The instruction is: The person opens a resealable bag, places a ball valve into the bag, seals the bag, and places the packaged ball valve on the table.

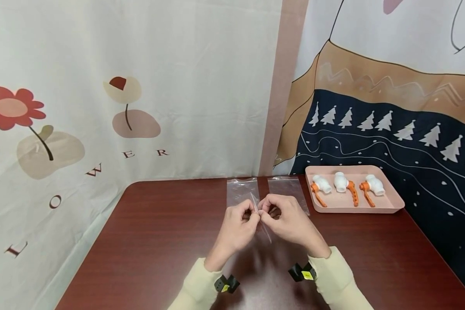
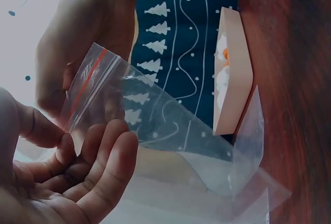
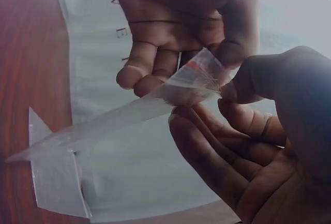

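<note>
A clear zip bag [image 2: 160, 113] with a red line along its seal hangs between my two hands above the table. My left hand [image 1: 237, 224] pinches its top edge between thumb and forefinger, the other fingers loosely bent. Close beside it, my right hand [image 1: 288, 219] pinches the same edge, thumb and forefinger meeting near the left fingertips. In the right wrist view the bag [image 3: 155, 100] slants down and away from both hands, seen nearly edge-on. Behind the hands, two more clear bags lie flat on the table, a left one [image 1: 238, 189] and a right one [image 1: 290, 189].
At the table's back right stands a pink tray [image 1: 379, 210] holding three white valves [image 1: 340, 181] with orange handles. The dark red wooden table [image 1: 159, 241] reaches back to a printed cloth [image 1: 201, 86] hanging behind it.
</note>
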`<state>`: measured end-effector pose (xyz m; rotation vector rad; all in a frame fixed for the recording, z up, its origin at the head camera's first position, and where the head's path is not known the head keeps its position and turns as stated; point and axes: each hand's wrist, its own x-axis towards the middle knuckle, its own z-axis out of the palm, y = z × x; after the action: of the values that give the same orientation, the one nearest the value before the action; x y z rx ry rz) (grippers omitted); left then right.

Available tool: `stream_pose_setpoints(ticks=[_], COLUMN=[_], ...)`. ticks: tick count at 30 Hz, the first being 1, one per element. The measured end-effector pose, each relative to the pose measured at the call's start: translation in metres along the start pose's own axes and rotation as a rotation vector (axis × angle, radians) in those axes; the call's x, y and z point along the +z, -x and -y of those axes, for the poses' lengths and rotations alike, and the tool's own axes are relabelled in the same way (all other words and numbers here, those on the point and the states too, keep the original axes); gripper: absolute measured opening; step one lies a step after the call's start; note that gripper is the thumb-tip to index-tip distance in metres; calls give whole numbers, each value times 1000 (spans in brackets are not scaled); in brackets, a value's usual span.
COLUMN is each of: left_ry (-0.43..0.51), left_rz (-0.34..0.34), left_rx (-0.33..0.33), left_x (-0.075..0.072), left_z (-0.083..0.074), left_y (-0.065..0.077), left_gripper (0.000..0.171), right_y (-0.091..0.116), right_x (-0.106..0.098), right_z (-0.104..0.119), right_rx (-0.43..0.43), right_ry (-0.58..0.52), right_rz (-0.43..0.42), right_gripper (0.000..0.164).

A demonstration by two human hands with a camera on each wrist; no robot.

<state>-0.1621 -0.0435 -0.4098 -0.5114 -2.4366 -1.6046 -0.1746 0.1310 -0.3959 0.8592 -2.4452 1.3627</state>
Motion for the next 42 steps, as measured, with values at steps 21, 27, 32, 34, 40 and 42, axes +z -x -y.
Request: stream_pose_setpoints(ticks=[21, 27, 32, 34, 40, 42], left_ry=[-169, -252, -305, -332, -407, -425], left_rz=[-51, -53, -63, -68, -42, -14], left_rx=[25, 64, 34, 9, -46, -61], left_x=[-5, -10, -16, -18, -28, -32], left_z=[-1, 0, 0, 0, 2, 2], left_y=[4, 3, 2, 1, -1, -1], left_gripper=[24, 24, 24, 24, 26, 25], right_y=[0, 0, 1, 1, 4, 5], right_x=[0, -2, -8, -12, -19, -21], right_z=[-1, -5, -9, -10, -11, -10], right_rx=[-30, -82, -81, -56, -4, 2], right_ry=[93, 130, 159, 154, 140, 158], right_rz=[-49, -70, -56, -33, 32, 53], right_gripper=[30, 26, 25, 27, 29, 29])
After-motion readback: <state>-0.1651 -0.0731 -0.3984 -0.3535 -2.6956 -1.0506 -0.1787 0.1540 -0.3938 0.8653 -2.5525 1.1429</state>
